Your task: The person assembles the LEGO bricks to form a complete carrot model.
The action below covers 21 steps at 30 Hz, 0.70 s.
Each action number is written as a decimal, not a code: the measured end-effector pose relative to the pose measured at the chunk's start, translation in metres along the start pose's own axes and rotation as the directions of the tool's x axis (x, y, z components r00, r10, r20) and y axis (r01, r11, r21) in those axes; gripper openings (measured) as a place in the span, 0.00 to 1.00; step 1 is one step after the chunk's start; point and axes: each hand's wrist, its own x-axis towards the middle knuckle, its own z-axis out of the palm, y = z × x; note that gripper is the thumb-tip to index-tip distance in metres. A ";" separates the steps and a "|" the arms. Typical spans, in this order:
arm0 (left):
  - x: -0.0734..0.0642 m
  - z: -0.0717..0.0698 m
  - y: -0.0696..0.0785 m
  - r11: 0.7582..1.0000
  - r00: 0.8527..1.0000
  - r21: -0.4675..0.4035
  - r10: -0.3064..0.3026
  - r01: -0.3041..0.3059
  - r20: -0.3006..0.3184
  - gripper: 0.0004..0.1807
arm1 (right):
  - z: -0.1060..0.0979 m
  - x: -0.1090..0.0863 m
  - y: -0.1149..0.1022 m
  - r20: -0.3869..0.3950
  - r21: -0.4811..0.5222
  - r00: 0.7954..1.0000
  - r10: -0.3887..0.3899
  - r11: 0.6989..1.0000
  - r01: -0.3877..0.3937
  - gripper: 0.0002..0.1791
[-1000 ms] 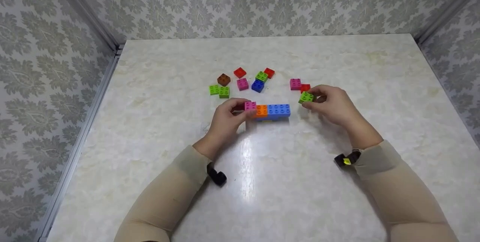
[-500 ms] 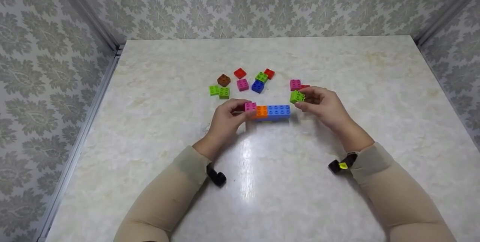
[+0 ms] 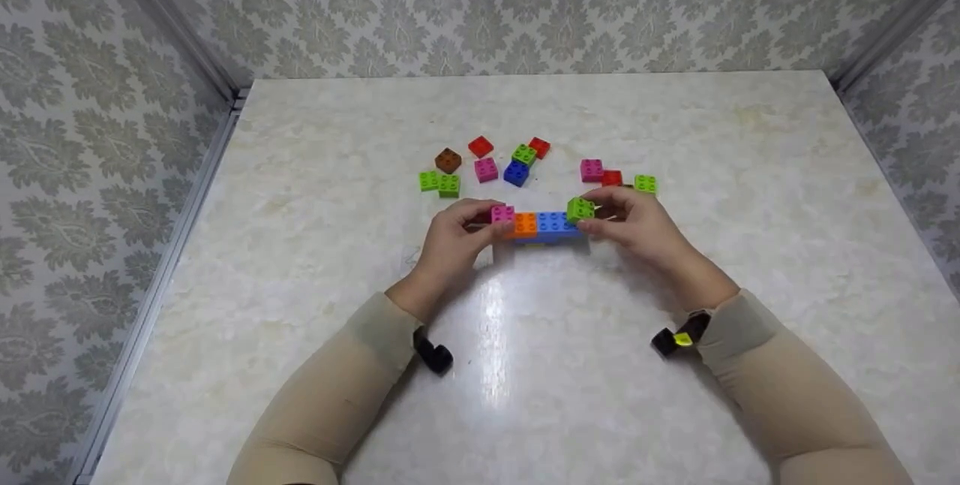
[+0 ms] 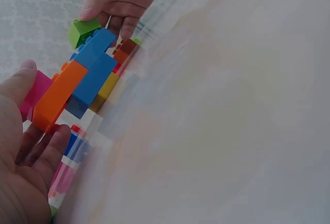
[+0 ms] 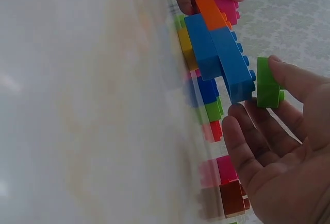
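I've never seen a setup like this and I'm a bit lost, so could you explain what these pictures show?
There's no machine here, just a person working bare-handed. The wide view is taken from the person's head, looking forward and down; the other two are taken from the wrists, nearer the work. The left hand holds a joined toy-brick build by its pink-and-orange end. The right hand pinches a lime-green brick at the blue end; whether they touch is unclear. More bricks lie beyond on the table.
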 end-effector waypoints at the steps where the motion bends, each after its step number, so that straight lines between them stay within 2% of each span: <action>1: 0.000 0.000 0.000 1.000 1.000 0.000 -0.002 0.002 0.001 0.22 | 0.001 0.000 0.000 0.006 -0.005 1.000 -0.004 1.000 0.004 0.26; 7: 0.000 0.000 0.000 1.000 1.000 0.002 -0.002 0.002 0.004 0.22 | 0.005 -0.001 0.000 0.030 0.006 1.000 -0.009 1.000 0.009 0.24; 14: 0.001 0.000 0.001 1.000 1.000 0.005 -0.014 0.014 0.004 0.21 | 0.011 -0.002 0.000 0.062 0.129 0.998 0.028 0.991 -0.036 0.27; 18: 0.001 0.000 0.001 1.000 1.000 0.003 -0.007 0.007 0.004 0.20 | 0.014 -0.002 -0.001 0.088 0.223 0.993 0.083 0.970 -0.101 0.29; 21: 0.000 0.000 0.001 1.000 1.000 -0.003 0.005 -0.005 0.003 0.19 | 0.017 -0.003 -0.001 0.111 0.305 0.984 0.141 0.937 -0.169 0.29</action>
